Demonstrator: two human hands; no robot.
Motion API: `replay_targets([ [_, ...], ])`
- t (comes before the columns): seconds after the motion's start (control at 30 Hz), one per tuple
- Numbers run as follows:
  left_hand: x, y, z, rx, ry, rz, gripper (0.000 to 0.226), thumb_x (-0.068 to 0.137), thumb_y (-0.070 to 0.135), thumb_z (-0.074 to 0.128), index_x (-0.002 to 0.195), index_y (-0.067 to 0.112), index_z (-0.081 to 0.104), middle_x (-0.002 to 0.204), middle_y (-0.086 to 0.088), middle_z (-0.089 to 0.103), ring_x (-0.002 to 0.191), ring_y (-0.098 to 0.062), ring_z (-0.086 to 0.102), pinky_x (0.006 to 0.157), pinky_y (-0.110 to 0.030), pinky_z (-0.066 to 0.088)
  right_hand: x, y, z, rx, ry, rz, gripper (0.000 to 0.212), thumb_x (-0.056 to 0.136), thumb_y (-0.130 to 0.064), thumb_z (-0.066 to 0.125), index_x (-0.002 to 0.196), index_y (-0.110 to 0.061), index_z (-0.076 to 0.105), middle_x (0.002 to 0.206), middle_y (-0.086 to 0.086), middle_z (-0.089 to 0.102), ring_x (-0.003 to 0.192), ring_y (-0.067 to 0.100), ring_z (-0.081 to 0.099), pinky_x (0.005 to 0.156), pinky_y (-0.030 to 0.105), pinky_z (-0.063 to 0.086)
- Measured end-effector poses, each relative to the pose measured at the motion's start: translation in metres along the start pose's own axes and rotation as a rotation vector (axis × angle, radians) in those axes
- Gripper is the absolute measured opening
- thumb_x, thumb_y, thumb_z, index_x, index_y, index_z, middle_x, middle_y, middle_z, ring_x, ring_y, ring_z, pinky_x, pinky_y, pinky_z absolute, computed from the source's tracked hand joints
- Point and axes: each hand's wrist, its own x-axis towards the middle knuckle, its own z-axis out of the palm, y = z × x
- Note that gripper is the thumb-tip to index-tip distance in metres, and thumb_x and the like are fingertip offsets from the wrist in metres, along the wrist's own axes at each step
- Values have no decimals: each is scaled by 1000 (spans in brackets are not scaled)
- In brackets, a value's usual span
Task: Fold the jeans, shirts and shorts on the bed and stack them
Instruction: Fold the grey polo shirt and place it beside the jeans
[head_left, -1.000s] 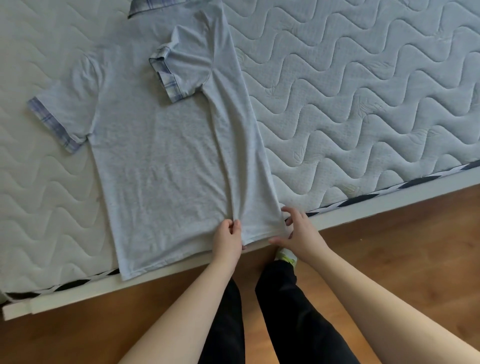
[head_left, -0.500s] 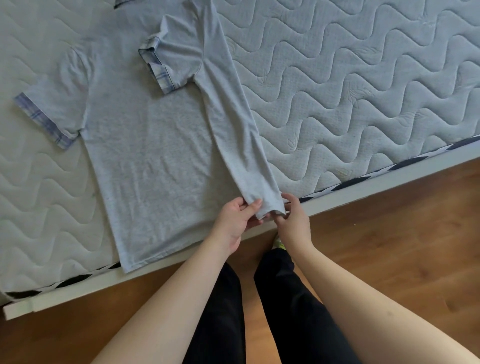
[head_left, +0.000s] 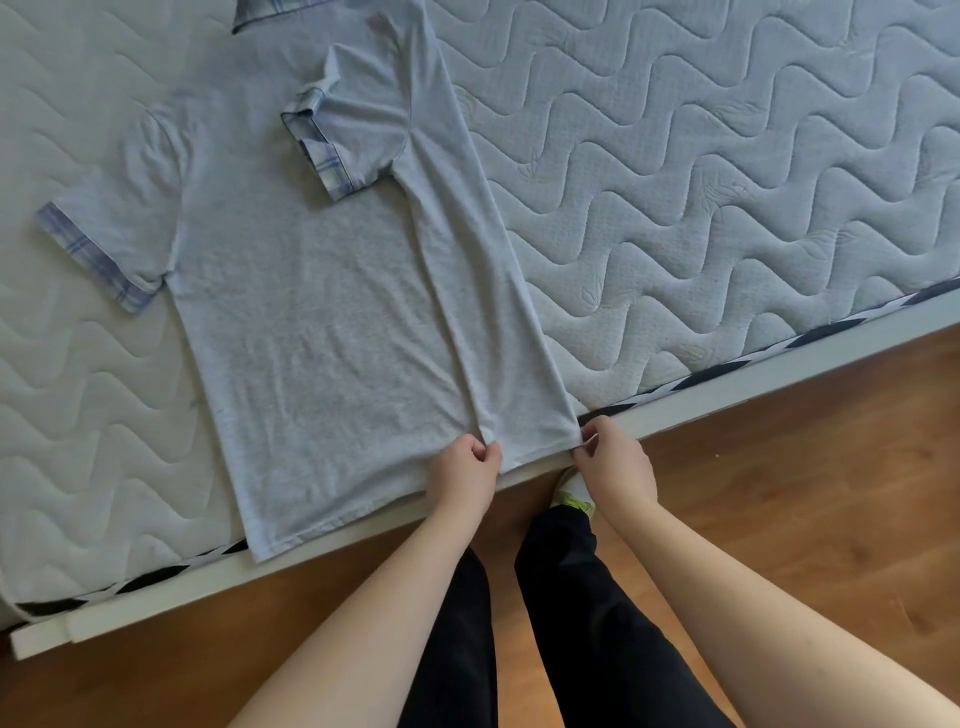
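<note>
Pinching shirt (head_left: 311, 312) hem, both hands (fingers curled)

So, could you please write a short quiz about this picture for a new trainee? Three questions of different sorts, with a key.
1. True or false: both sides of the shirt are already folded in.
2. Multiple choice: where do the left hand and the right hand hold the shirt? A) at the collar B) at the bottom hem C) at the sleeves
3. Fill in: the shirt lies on a quilted ___.

Key
1. False: only one side is folded over; the other sleeve lies spread out.
2. B
3. mattress
</note>
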Motion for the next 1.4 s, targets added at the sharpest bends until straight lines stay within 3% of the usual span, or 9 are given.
replay_targets([
  [0.13,12,10,-10,-60,221,143,20,95,41,56,99,21,54,83,7,60,71,-10,56,52,-21,36,-1,2,-4,156,-34,-63,25,91,-24,49,114,-28,55,104,-12,58,82,12,59,67,32,46],
  [0.23,33,23,-16,-210,210,97,33,93,38,60,118,16,55,95,4,63,82,-15,62,66,-29,49,3,-6,-8,387,-41,29,28,95,-34,42,116,-27,60,95,-11,65,85,13,61,74,38,53],
  [0.47,62,37,-22,-306,65,-54,21,91,30,66,77,16,58,68,-3,60,64,-24,56,62,-32,48,21,-12,-12,149,-119,-14,33,89,-51,61,75,-21,55,71,-3,61,69,18,57,61,35,43],
  [0.6,55,30,-22,-60,121,-14,25,94,35,61,81,15,53,66,3,54,58,-10,47,48,-23,30,21,-11,-13,-37,-115,59,41,88,-60,56,77,-20,54,73,-2,63,70,18,59,57,33,44],
  [0.73,56,38,-28,-113,189,28,23,92,38,63,90,16,54,74,4,59,67,-15,55,57,-26,36,17,-15,-20,-77,-12,94,45,87,-66,52,79,-22,50,73,-5,60,67,15,56,51,31,38],
  [0.93,94,69,-59,-175,320,123,36,89,32,67,114,9,58,109,-13,64,101,-29,61,90,-36,47,36,-52,-30,180,19,-68,32,93,-49,55,113,-24,56,98,-11,63,89,12,61,74,37,51],
  [1.07,137,99,-80,-241,309,173,42,87,28,71,118,6,56,108,-12,64,100,-28,62,91,-36,49,71,-99,-32,263,-30,-132,38,96,-38,56,128,-19,54,111,-6,65,95,12,59,79,31,46],
  [1.27,193,129,-104,-458,230,45,20,88,25,70,78,11,62,84,-12,68,83,-29,68,80,-39,58,112,-143,-31,217,-49,62,33,87,-47,64,107,-21,61,106,1,67,102,25,62,90,40,50],
  [1.4,198,117,-112,-212,233,81,17,91,27,66,85,12,60,91,-17,71,84,-35,69,79,-44,58,109,-140,-33,49,-4,104,27,84,-51,67,87,-26,59,93,-3,67,94,22,61,91,43,46],
])
